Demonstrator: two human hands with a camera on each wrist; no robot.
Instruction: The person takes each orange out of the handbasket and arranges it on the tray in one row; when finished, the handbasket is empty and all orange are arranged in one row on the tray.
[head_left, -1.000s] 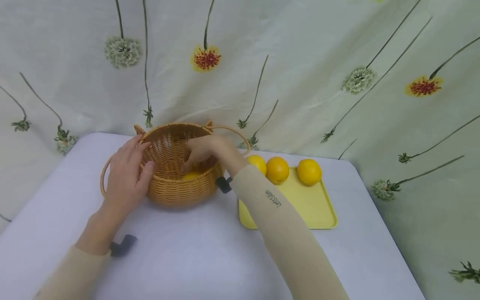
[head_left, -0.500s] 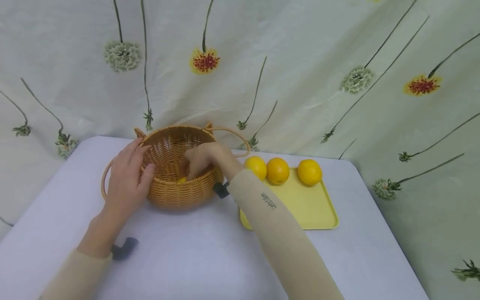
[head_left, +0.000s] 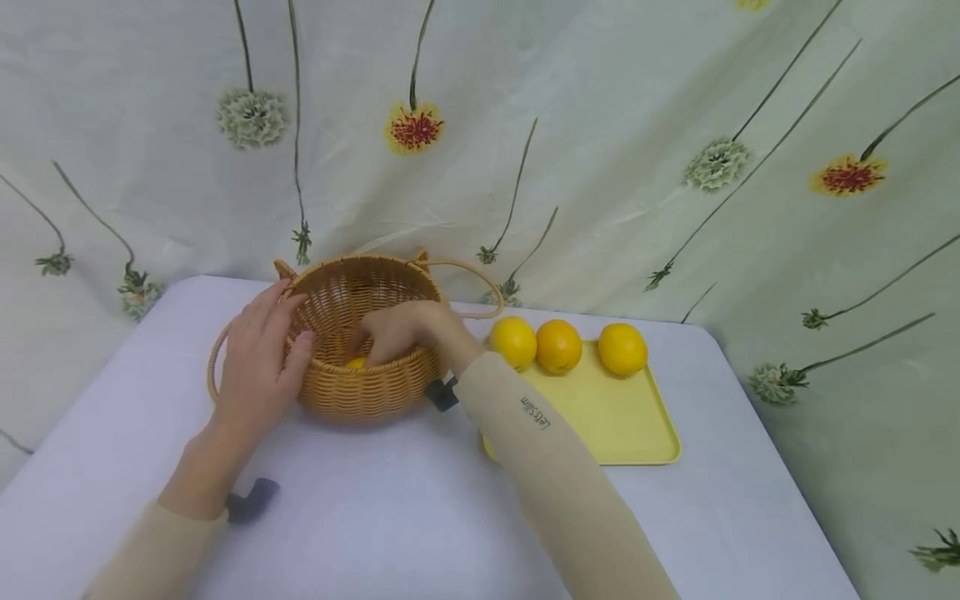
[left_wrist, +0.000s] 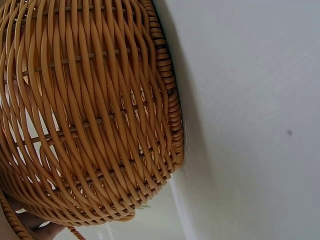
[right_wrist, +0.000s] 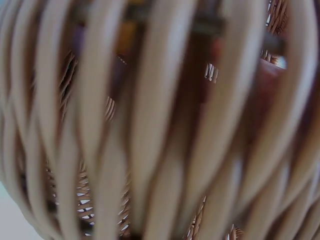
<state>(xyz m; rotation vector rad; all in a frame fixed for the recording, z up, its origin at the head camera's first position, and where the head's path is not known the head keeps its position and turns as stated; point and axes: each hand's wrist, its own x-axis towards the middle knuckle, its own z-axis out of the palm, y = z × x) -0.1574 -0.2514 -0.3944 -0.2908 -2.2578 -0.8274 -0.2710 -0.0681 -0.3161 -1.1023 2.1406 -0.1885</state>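
Observation:
A round wicker basket (head_left: 367, 396) with two small ear-like points on its rim stands at the back left of the table. My left hand (head_left: 258, 354) holds its left rim, fingertips over the edge. My right hand (head_left: 393, 329) reaches down inside, its bent fingers round a yellow-orange fruit, apparently an orange (head_left: 356, 363), mostly hidden by the hand and front wall. In the left wrist view, the basket's woven side (left_wrist: 90, 100) fills the left, with fingers (left_wrist: 45, 229) at the lower corner. Blurred wicker strands (right_wrist: 160, 100) block most of the right wrist view.
Right of the basket lies a yellow tray (head_left: 622, 425). Along its back edge sit three oranges: one at the left (head_left: 513, 342), one beside it (head_left: 559, 347), and one farther right (head_left: 622, 349). A flower-patterned cloth (head_left: 600, 167) hangs behind the white table (head_left: 360, 517).
Inside the basket, my right hand has moved lower and slightly left, and the visible part of the orange has shifted left. My left hand keeps its place on the rim.

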